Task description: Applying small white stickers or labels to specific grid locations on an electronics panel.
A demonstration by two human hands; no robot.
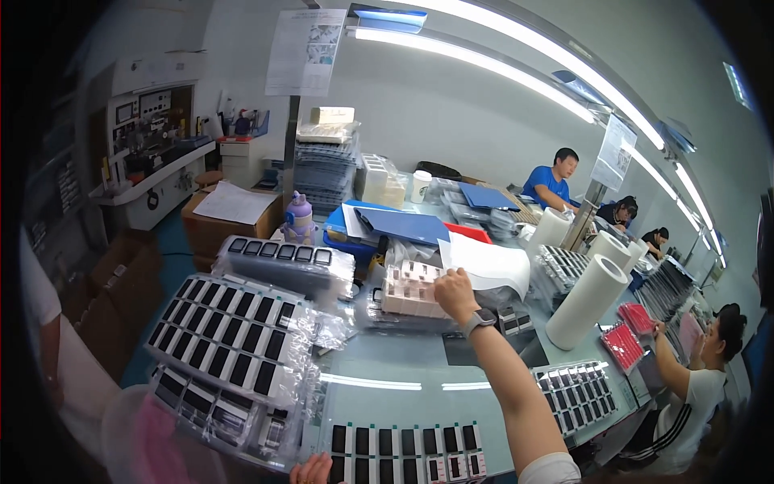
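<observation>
My right hand (pixel 455 295), with a dark watch on its wrist, reaches far across the table. Its fingers are closed at the right side of a pale pinkish tray (pixel 407 300) with compartments; whatever they pinch is hidden. At the lower edge of the picture my left hand (pixel 313 469) lies with fingers stretched out beside the left end of the rows of black-faced rectangular parts (pixel 389 444). Each part has a white frame and a small green tab. At the right end, a few parts (pixel 455 466) show white and pink faces.
Stacked trays of black-faced parts (pixel 222 327) fill the left. Further trays (pixel 574 395) lie right of my forearm. A white roll (pixel 587 302) stands upright, and a blue folder (pixel 403 227) lies behind the pinkish tray. A co-worker (pixel 685 387) handles red-pink trays at the right.
</observation>
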